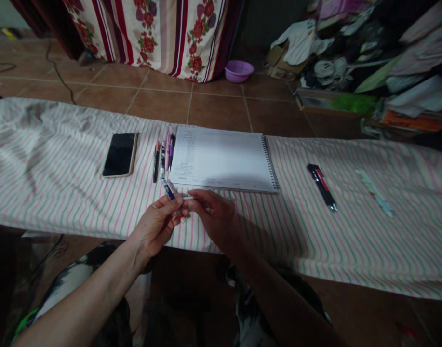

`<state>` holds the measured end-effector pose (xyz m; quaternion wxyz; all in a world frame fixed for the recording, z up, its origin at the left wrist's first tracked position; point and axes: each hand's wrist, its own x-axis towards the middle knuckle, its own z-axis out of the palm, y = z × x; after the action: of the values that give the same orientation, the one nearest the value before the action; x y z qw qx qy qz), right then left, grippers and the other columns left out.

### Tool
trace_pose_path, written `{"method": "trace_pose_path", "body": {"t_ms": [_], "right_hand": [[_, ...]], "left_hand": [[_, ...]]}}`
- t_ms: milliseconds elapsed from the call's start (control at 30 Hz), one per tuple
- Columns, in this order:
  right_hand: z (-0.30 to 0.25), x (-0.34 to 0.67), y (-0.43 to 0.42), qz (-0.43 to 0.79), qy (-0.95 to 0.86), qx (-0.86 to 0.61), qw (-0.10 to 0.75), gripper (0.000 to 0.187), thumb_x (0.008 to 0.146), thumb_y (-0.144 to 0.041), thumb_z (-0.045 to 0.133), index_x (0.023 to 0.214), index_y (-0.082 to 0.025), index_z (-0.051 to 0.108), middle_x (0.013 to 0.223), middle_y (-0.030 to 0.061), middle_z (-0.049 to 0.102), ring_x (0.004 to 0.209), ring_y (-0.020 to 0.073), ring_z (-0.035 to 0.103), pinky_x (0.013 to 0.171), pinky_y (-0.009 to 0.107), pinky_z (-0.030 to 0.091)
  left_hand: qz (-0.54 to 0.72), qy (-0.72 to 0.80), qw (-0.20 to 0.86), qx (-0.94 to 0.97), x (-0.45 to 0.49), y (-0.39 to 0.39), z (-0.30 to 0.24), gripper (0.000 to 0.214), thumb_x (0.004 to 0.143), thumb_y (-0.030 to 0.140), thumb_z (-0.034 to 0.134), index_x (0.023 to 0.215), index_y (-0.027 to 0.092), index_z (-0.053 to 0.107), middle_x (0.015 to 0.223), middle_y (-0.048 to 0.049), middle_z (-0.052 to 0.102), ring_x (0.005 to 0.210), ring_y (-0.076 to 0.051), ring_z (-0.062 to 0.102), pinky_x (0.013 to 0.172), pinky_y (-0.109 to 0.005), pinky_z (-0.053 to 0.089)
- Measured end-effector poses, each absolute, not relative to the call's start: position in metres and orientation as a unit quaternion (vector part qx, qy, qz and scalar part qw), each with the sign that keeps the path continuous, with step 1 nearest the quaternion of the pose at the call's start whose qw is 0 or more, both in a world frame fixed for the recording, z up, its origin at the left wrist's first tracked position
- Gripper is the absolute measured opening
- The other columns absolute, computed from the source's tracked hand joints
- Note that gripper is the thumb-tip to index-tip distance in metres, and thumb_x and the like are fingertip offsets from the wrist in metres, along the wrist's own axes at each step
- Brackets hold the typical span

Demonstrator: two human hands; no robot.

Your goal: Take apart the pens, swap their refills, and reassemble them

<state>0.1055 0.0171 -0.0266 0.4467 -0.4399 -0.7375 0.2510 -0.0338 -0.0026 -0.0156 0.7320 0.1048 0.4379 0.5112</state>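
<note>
A slim pen with a blue, white and red pattern [171, 193] is pinched in my left hand [157, 222], its upper end pointing away from me. Close beside it, my right hand [217, 214] is closed on a thin pale stick [189, 197]; its kind is unclear and most of it lies behind the fingers. The fingertips of both hands nearly meet just in front of the spiral notebook [228, 156], which lies open at a printed page. Left of the notebook lie a black-and-orange pen [156, 161], a purple pen [171, 152] and other pens.
On the striped cloth [61, 193], a phone [119, 154] lies at the left. A black-and-red pen [322, 187] and a pale patterned strip [375, 193] lie at the right. Beyond, a purple basin [238, 71] stands on the tiled floor near a patterned curtain [148, 33] and piled clutter.
</note>
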Motion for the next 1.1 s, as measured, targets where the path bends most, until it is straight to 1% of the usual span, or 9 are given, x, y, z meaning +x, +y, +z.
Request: {"method": "trace_pose_path", "body": {"t_ms": [133,233,467,600,700,800,867,967,1100], "right_hand": [[-0.025,0.106,0.018,0.238,-0.751,-0.435,0.436,0.006,0.080,-0.018,0.059,0.083,-0.019,0.064,0.076,0.0009,0.070,0.069,0.0116,0.065,0.066,0.021,0.050],[-0.023,0.106,0.018,0.237,-0.751,-0.442,0.430,0.006,0.081,-0.019,0.058,0.080,-0.018,0.064,0.074,0.0012,0.069,0.067,0.0115,0.064,0.065,0.021,0.049],[-0.018,0.107,0.018,0.256,-0.734,-0.452,0.438,0.007,0.080,-0.019,0.057,0.079,-0.020,0.064,0.072,-0.0001,0.068,0.063,0.0109,0.063,0.061,0.021,0.049],[-0.017,0.111,0.018,0.273,-0.710,-0.472,0.444,0.007,0.078,-0.019,0.059,0.081,-0.020,0.064,0.073,-0.0004,0.069,0.061,0.0104,0.062,0.060,0.021,0.050],[-0.016,0.115,0.018,0.277,-0.704,-0.483,0.441,0.006,0.078,-0.019,0.059,0.081,-0.020,0.064,0.073,-0.0002,0.068,0.062,0.0104,0.062,0.061,0.021,0.050],[-0.017,0.117,0.016,0.281,-0.705,-0.481,0.440,0.005,0.079,-0.020,0.058,0.081,-0.020,0.063,0.072,-0.0002,0.067,0.062,0.0105,0.063,0.061,0.021,0.051],[-0.018,0.118,0.015,0.280,-0.708,-0.475,0.442,0.006,0.080,-0.021,0.058,0.082,-0.019,0.063,0.072,0.0000,0.067,0.062,0.0105,0.063,0.062,0.022,0.051],[-0.017,0.119,0.013,0.275,-0.715,-0.470,0.439,0.006,0.081,-0.021,0.057,0.083,-0.018,0.063,0.071,0.0002,0.065,0.062,0.0106,0.062,0.063,0.022,0.051],[-0.015,0.119,0.012,0.251,-0.735,-0.468,0.422,0.006,0.081,-0.022,0.057,0.081,-0.019,0.062,0.071,0.0000,0.065,0.063,0.0105,0.061,0.062,0.022,0.050]], "left_hand": [[0.503,0.445,0.732,0.114,-0.033,-0.003,-0.016,0.003,0.075,0.008,0.061,0.078,0.009,0.061,0.068,-0.0043,0.064,0.056,-0.008,0.059,0.051,-0.014,0.047],[0.499,0.446,0.735,0.108,-0.033,-0.003,-0.015,0.004,0.076,0.007,0.059,0.078,0.008,0.062,0.070,-0.0052,0.064,0.057,-0.008,0.060,0.051,-0.014,0.048],[0.510,0.444,0.731,0.085,-0.031,-0.003,-0.009,0.010,0.081,0.007,0.054,0.077,0.007,0.063,0.070,-0.0082,0.065,0.059,-0.009,0.061,0.057,-0.015,0.052],[0.535,0.409,0.737,0.048,-0.031,0.000,-0.006,0.020,0.085,0.010,0.046,0.077,0.005,0.063,0.072,-0.0105,0.064,0.065,-0.012,0.063,0.064,-0.020,0.054],[0.561,0.380,0.735,-0.001,-0.032,0.002,-0.002,0.025,0.086,0.008,0.040,0.074,0.004,0.061,0.073,-0.0122,0.062,0.070,-0.014,0.064,0.069,-0.022,0.055],[0.577,0.382,0.718,-0.071,-0.032,0.003,0.000,0.025,0.087,0.006,0.037,0.075,0.004,0.059,0.080,-0.0144,0.062,0.075,-0.015,0.065,0.067,-0.020,0.055],[0.584,0.385,0.707,-0.105,-0.032,0.004,0.000,0.024,0.087,0.006,0.037,0.078,0.003,0.058,0.083,-0.0151,0.062,0.077,-0.015,0.065,0.068,-0.020,0.056],[0.594,0.375,0.701,-0.124,-0.032,0.004,-0.004,0.021,0.088,0.006,0.037,0.082,0.003,0.058,0.082,-0.0139,0.063,0.078,-0.016,0.066,0.071,-0.023,0.057],[0.593,0.366,0.703,-0.140,-0.032,0.004,-0.008,0.020,0.088,0.006,0.038,0.084,0.004,0.058,0.080,-0.0123,0.064,0.078,-0.015,0.066,0.070,-0.022,0.057]]}}
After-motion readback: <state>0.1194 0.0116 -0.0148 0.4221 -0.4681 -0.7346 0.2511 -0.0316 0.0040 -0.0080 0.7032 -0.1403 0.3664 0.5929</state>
